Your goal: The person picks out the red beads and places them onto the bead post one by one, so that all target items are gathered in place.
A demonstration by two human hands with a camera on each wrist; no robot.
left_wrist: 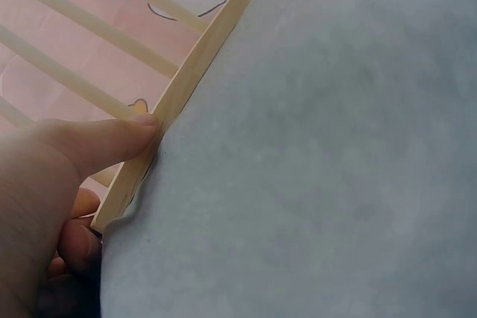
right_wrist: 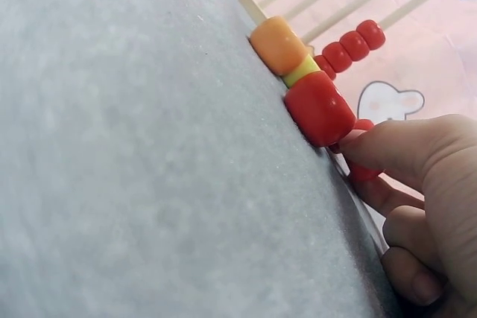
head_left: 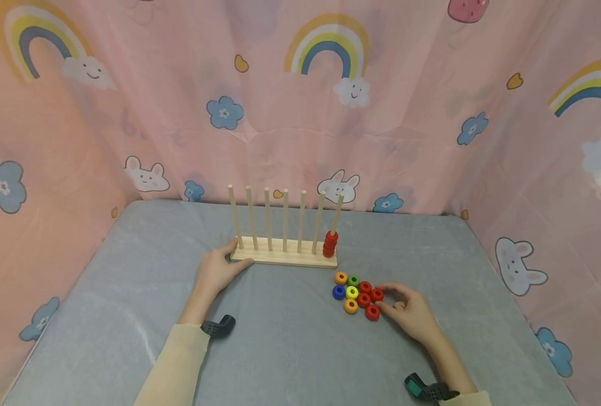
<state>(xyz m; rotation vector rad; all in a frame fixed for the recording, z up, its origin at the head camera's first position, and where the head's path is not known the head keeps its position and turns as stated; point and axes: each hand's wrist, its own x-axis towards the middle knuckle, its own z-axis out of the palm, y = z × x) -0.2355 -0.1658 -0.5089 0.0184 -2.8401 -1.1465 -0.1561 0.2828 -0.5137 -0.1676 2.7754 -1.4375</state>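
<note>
A wooden peg rack (head_left: 285, 258) with several upright pegs stands toward the back of the table. My left hand (head_left: 219, 268) grips the left end of its base, thumb along the front edge, as the left wrist view also shows. A stack of red beads (head_left: 330, 244) sits low on the rightmost peg; the other pegs are bare. My right hand (head_left: 409, 311) pinches a red bead (head_left: 377, 295) between thumb and finger at the right side of a loose bead group. In the right wrist view this red bead (right_wrist: 365, 169) is partly hidden behind the fingers.
Loose beads lie close together in front of the rack's right end: more red ones (head_left: 363, 300), two orange (head_left: 350, 306), a green (head_left: 353, 280), a yellow (head_left: 352, 292) and a blue (head_left: 339, 291). A grey cloth (head_left: 290, 349) covers the table. A pink patterned curtain (head_left: 179, 84) surrounds it.
</note>
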